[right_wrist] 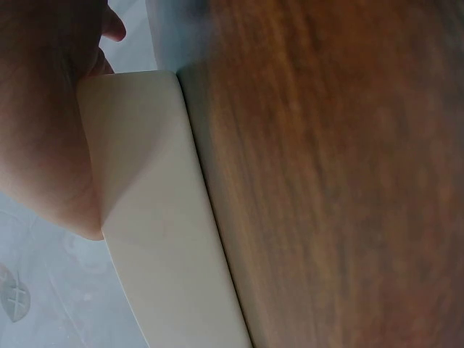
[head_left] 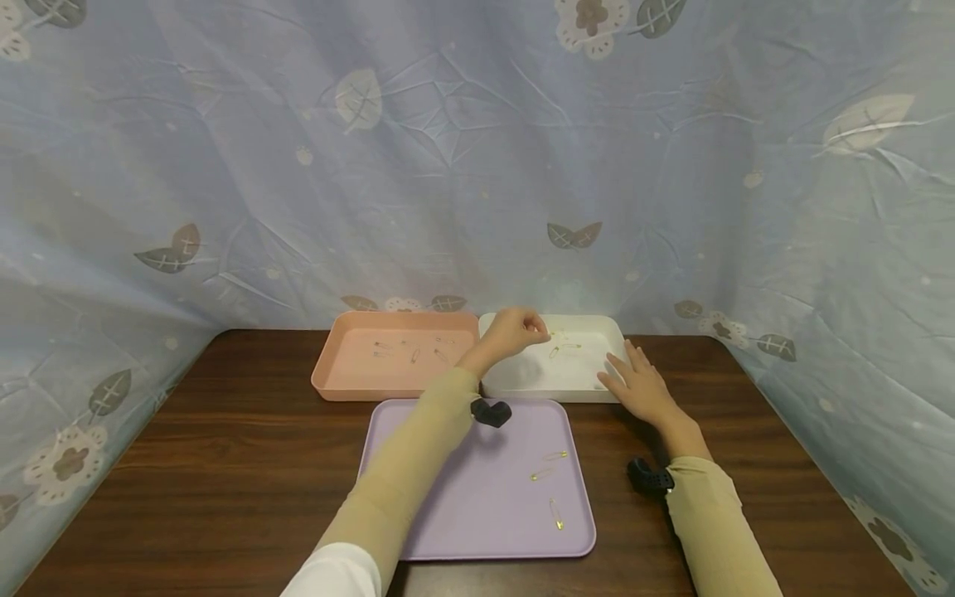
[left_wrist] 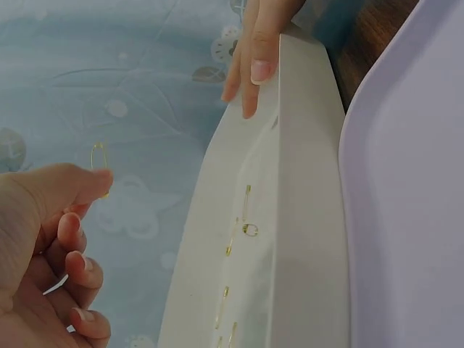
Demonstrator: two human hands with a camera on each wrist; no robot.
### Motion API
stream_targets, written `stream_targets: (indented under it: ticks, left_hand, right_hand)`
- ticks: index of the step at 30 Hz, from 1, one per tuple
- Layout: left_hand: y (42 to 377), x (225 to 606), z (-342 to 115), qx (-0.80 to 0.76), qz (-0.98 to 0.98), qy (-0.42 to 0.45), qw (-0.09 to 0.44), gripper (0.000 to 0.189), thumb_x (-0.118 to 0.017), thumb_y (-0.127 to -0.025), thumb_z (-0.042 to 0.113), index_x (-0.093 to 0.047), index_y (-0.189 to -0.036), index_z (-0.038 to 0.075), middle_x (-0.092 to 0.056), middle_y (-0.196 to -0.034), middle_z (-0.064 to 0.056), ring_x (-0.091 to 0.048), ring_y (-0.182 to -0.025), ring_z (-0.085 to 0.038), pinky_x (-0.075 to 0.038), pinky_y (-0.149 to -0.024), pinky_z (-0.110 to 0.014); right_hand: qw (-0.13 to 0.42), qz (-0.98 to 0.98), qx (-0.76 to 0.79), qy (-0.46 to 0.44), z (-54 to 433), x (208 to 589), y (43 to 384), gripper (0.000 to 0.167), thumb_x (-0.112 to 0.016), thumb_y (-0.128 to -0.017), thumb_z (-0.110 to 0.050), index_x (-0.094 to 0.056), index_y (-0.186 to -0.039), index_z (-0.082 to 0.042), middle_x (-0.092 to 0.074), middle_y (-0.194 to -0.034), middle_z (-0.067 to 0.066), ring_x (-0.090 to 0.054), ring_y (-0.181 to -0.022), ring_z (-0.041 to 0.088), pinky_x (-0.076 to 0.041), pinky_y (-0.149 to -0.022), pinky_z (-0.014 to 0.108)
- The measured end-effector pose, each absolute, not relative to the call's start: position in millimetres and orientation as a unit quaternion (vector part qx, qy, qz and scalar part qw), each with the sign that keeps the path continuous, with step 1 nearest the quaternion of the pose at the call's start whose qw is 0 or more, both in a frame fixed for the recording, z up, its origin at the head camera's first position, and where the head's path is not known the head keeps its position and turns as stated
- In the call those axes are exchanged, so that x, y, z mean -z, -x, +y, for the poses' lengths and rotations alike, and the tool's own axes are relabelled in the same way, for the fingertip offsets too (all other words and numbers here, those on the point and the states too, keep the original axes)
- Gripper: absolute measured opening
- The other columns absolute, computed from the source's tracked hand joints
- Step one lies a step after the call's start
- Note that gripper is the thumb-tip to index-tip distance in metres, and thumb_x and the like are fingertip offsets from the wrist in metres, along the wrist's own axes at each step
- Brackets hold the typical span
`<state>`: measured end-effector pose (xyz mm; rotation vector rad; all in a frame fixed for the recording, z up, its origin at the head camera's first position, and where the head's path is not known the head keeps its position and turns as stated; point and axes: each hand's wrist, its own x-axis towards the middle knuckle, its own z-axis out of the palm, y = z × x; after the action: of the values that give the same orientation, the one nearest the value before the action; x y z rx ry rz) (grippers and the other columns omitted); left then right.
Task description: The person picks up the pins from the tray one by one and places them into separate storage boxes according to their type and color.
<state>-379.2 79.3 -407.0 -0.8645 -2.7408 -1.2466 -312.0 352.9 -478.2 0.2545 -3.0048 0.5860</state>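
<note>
Above the white tray (head_left: 555, 396), my left hand (head_left: 513, 332) pinches a gold safety pin (left_wrist: 94, 156) between thumb and index finger. In the left wrist view the pin stands upright, its lower end partly covered by the thumb. Several gold safety pins (left_wrist: 223, 306) lie on the floor of the white tray. At that tray's right end rests my right hand (head_left: 640, 388), fingers spread over the rim and holding no pin. Most of this hand is cut off in the right wrist view.
A salmon-pink tray (head_left: 373, 395) with several silver-looking safety pins (head_left: 415, 356) adjoins the white tray on the left. Nearer, a lilac tray (head_left: 492, 531) carries 3 gold safety pins (head_left: 558, 516) on its right side. Patterned cloth (head_left: 462, 191) hangs behind the dark wooden table (head_left: 186, 489).
</note>
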Motion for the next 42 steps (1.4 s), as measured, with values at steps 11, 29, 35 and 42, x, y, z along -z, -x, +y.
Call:
stream_targets:
  ticks: [11, 29, 35, 42]
  left_hand:
    - [388, 416, 89, 0.396, -0.893, 0.214, 0.017, 0.013, -0.072, -0.087, 0.025, -0.071, -0.087, 0.012, -0.066, -0.09, -0.003, -0.054, -0.08, -0.014, -0.042, -0.068, -0.025]
    - [390, 431, 100, 0.402, -0.907, 0.123, -0.014, 0.013, -0.073, -0.086, 0.024, -0.073, -0.09, 0.012, -0.073, -0.097, -0.002, -0.065, -0.084, -0.017, -0.052, -0.072, -0.03]
    - [391, 435, 104, 0.4, -0.909, 0.111, -0.017, 0.011, -0.074, -0.085, 0.023, -0.074, -0.087, 0.013, -0.074, -0.094, -0.001, -0.063, -0.077, -0.014, -0.05, -0.067, -0.027]
    - [388, 435, 104, 0.397, -0.912, 0.105, -0.02, 0.015, -0.075, -0.085, 0.027, -0.073, -0.089, 0.012, -0.074, -0.097, -0.001, -0.064, -0.078, -0.013, -0.051, -0.067, -0.026]
  right_hand:
    - [0.03, -0.977, -0.194, -0.078, 351, 475, 311, 0.067, -0.041, -0.101, -0.049, -0.037, -0.148, -0.002, -0.007, -0.16, 0.028, -0.008, -0.147, 0.051, -0.01, -0.114, 0.07]
    - [0.032, -0.977, -0.193, -0.081, 354, 479, 312, 0.067, -0.04, -0.101, -0.049, -0.037, -0.148, -0.002, -0.006, -0.161, 0.028, -0.007, -0.147, 0.051, -0.012, -0.113, 0.071]
    - [0.031, -0.977, -0.192, -0.083, 354, 480, 313, 0.067, -0.039, -0.101, -0.05, -0.036, -0.148, -0.002, -0.006, -0.161, 0.028, -0.008, -0.147, 0.051, -0.011, -0.113, 0.071]
    - [0.029, -0.977, -0.195, -0.083, 354, 480, 313, 0.067, -0.04, -0.101, -0.05, -0.037, -0.148, -0.002, -0.006, -0.161, 0.028, -0.007, -0.147, 0.051, -0.011, -0.113, 0.07]
